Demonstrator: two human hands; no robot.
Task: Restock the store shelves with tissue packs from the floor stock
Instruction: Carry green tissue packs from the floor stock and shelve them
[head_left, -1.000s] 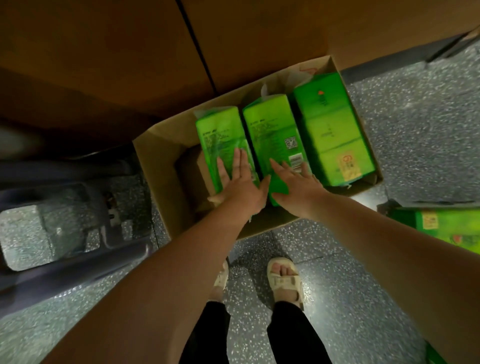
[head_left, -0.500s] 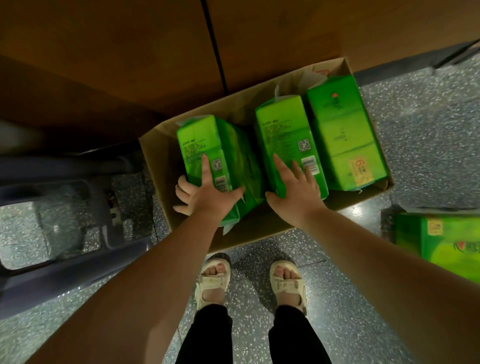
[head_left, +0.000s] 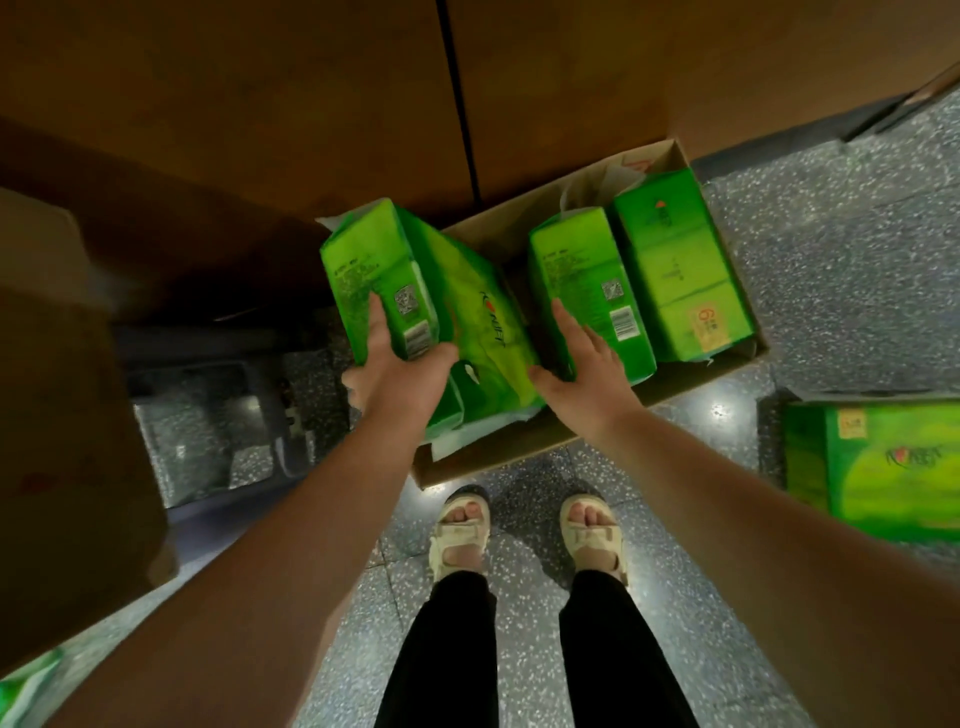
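An open cardboard box (head_left: 519, 449) on the floor holds green tissue packs. My left hand (head_left: 402, 376) grips one tissue pack (head_left: 415, 280) at its near end, thumb on top by the barcode, fingers underneath. This pack is tilted and raised over the box's left side. My right hand (head_left: 589, 371) is between it and the middle pack (head_left: 584, 280), fingers straight, thumb touching the raised pack's lower right corner. A third pack (head_left: 675, 260) stands at the box's right end.
Another green pack (head_left: 883, 470) lies on the speckled floor to the right. A brown carton (head_left: 67, 415) is close on the left, with a grey stool or cart frame (head_left: 208, 415) beside it. Brown wooden panels (head_left: 260, 104) rise behind the box. My sandalled feet (head_left: 524, 535) stand just before it.
My left hand has lifted the left pack up and leftward out of the box. My right hand has slid off the middle pack into the gap beside the raised one.
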